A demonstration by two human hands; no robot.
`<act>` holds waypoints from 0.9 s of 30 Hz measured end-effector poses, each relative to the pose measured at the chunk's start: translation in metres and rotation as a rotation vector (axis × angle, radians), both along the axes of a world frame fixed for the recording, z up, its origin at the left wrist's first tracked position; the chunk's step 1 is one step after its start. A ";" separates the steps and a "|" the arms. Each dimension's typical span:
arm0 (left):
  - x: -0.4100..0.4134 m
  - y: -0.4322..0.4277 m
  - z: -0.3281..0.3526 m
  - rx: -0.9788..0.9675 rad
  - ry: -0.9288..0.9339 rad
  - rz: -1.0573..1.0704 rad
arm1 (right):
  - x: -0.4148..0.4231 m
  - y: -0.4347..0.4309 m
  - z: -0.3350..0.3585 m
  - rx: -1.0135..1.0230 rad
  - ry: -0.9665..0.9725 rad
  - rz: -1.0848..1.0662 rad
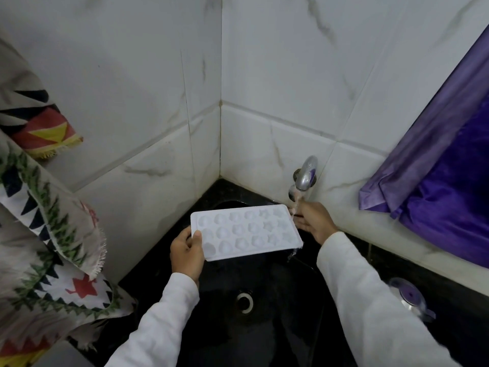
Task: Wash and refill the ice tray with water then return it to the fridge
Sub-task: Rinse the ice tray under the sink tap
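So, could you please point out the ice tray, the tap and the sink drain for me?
ice tray (246, 231), head view, middle of its moulded top face.
tap (305, 174), head view, its chrome spout.
sink drain (244, 302), head view, the metal ring at the basin bottom.

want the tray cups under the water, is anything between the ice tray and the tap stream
Only the right hand, which sits under the tap stream beside the ice tray's far end. The left hand holds the near end.
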State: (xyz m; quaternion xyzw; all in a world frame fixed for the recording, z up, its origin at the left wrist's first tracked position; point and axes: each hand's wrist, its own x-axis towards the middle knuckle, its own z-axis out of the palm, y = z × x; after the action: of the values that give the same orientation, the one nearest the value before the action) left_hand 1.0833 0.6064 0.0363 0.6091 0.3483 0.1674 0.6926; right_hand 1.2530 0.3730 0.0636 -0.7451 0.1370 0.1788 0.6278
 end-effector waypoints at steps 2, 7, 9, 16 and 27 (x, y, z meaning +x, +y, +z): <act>0.002 0.001 -0.001 -0.005 -0.005 0.014 | -0.020 -0.005 -0.004 -0.011 -0.051 0.095; 0.004 -0.003 -0.003 -0.030 -0.015 0.018 | -0.044 -0.012 -0.014 -0.059 -0.154 0.152; 0.004 -0.006 -0.001 -0.037 -0.016 0.012 | -0.047 -0.011 -0.012 -0.068 -0.131 0.147; 0.002 -0.017 0.004 -0.005 -0.037 -0.016 | -0.042 -0.004 -0.011 -0.123 -0.111 0.006; -0.003 -0.033 0.011 0.058 -0.098 -0.030 | -0.032 0.011 -0.005 -0.109 -0.094 -0.157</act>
State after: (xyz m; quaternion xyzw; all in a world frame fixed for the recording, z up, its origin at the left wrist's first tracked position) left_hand 1.0807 0.5739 0.0472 0.6252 0.2995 0.1968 0.6933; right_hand 1.2212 0.3837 0.0590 -0.7728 0.1747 0.0863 0.6040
